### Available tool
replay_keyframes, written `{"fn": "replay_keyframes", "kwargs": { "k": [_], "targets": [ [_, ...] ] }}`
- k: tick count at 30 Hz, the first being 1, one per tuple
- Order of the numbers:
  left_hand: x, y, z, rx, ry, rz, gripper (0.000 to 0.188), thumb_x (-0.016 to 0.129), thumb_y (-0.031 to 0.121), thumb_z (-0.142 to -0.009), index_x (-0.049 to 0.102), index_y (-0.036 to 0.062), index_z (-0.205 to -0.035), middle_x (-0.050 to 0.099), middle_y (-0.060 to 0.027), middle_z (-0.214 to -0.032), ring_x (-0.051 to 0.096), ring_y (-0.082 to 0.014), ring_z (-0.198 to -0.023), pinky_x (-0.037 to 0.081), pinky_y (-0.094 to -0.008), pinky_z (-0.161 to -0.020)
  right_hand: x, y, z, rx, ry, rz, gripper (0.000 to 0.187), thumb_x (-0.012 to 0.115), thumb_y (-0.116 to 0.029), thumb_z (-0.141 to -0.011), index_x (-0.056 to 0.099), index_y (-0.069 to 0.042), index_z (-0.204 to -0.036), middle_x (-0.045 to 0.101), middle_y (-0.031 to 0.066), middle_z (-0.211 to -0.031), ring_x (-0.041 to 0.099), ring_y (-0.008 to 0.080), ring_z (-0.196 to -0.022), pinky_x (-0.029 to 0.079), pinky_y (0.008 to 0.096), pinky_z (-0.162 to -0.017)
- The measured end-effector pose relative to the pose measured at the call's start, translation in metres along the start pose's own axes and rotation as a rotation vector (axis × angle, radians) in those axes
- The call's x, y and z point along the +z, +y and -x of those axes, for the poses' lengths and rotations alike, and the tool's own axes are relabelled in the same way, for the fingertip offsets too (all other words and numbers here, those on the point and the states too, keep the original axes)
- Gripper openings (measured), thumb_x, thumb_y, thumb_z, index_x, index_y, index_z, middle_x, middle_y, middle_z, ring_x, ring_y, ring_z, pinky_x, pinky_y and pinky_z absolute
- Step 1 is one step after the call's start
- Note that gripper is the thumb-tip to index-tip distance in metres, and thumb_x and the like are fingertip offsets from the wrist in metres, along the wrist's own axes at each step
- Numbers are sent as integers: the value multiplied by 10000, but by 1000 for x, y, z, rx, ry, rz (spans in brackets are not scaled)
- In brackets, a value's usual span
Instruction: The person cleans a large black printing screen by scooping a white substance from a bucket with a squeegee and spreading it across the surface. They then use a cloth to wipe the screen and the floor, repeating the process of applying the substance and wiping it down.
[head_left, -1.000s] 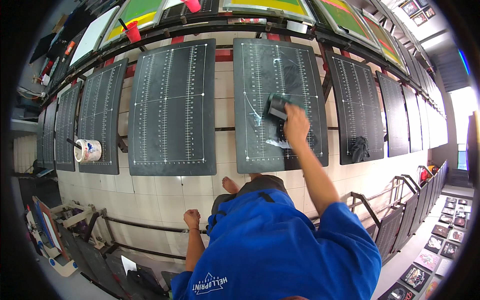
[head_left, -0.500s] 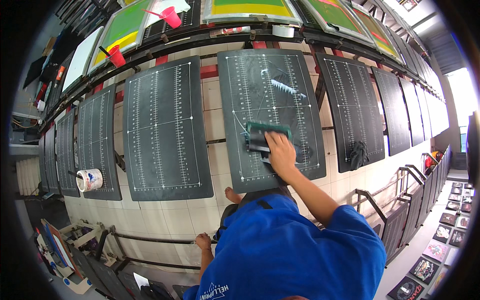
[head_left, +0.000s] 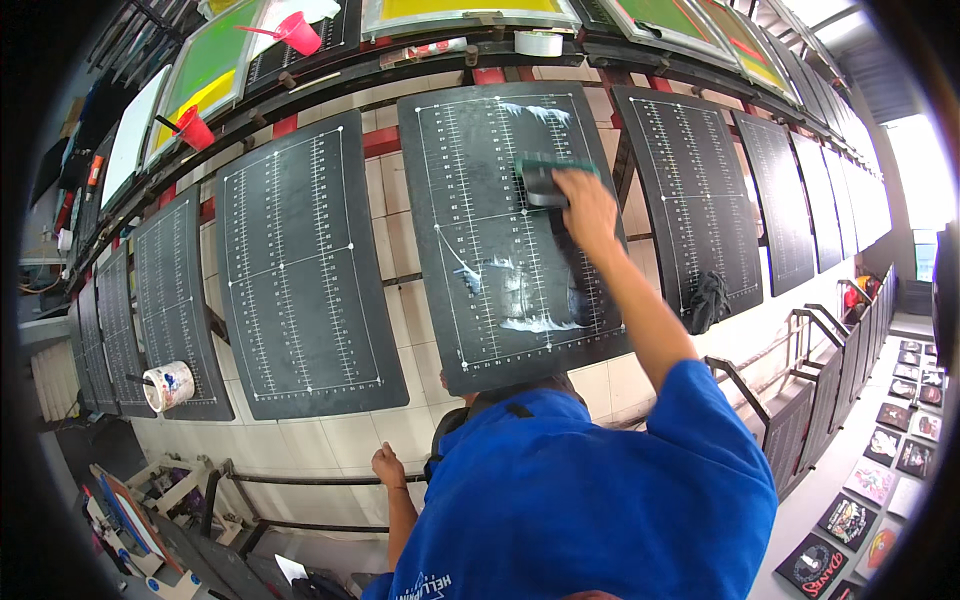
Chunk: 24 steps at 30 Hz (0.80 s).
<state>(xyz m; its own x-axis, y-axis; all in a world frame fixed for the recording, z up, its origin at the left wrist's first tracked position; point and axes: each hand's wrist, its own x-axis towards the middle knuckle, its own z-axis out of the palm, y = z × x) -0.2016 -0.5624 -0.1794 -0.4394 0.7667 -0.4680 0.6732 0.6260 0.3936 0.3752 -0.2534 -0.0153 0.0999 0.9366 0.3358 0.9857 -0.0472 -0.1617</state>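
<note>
My right hand [head_left: 588, 208] grips a squeegee [head_left: 541, 184] with a dark body and a green edge. Its edge appears to touch a black printing board [head_left: 440, 330], right of the board's middle. White ruled scales and a border line mark this board. Milky white streaks lie on its surface: one band [head_left: 538, 114] near the far edge, another [head_left: 540, 325] near the close edge, and a small smear [head_left: 468, 278] at the left. Low on my left side, my left hand [head_left: 388, 466] hangs with fingers curled, holding nothing visible.
More marked boards [head_left: 290, 340] stand in a row to both sides. A white tub [head_left: 168, 386] rests on one at the left, a dark crumpled cloth [head_left: 710, 300] on one at the right. Along the far rail are red cups [head_left: 194, 128], a tape roll [head_left: 538, 43] and framed screens [head_left: 470, 12].
My right hand has moved the squeegee from the near half of the board to the far half. The white streaks now lie in different places. My left hand has shifted slightly.
</note>
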Motion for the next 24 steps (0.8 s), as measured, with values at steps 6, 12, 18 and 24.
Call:
{"fn": "replay_keyframes", "kwargs": {
  "k": [6, 12, 18, 24],
  "targets": [
    [49, -26, -8, -121, -96, 129, 268, 664, 154, -921, 601, -31, -736, 618, -151, -638, 596, -260, -557, 485, -409, -557, -54, -75, 139, -24, -234, -122, 671, 678, 50, -613, 640, -123, -1260, 635, 37, -1230, 595, 261, -1139, 502, 377, -963],
    [35, -11, 1, -238, -172, 379, 100, 625, 45, -912, 606, -35, -856, 601, -85, -649, 572, -163, -522, 496, -304, -470, 18, -78, 11, -274, -96, -45, 541, 624, -64, -764, 610, -124, -1302, 602, 9, -1238, 562, 218, -1142, 496, 355, -897],
    [5, -9, 12, -286, -151, 543, 172, 499, 28, -976, 601, -50, -862, 603, -90, -722, 599, -170, -604, 508, -274, -504, 69, 2, -155, -221, 35, -29, 392, 594, -22, -799, 696, -162, -1151, 680, 12, -1164, 622, 231, -1073, 521, 363, -923],
    [17, -27, 22, -299, -114, 695, 169, 453, 22, -992, 510, -14, -837, 527, -57, -695, 481, -130, -546, 431, -271, -457, 34, 69, -139, -97, -49, 49, 488, 644, 16, -743, 686, -184, -1186, 669, 2, -1176, 613, 243, -1120, 518, 377, -938]
  ]
}}
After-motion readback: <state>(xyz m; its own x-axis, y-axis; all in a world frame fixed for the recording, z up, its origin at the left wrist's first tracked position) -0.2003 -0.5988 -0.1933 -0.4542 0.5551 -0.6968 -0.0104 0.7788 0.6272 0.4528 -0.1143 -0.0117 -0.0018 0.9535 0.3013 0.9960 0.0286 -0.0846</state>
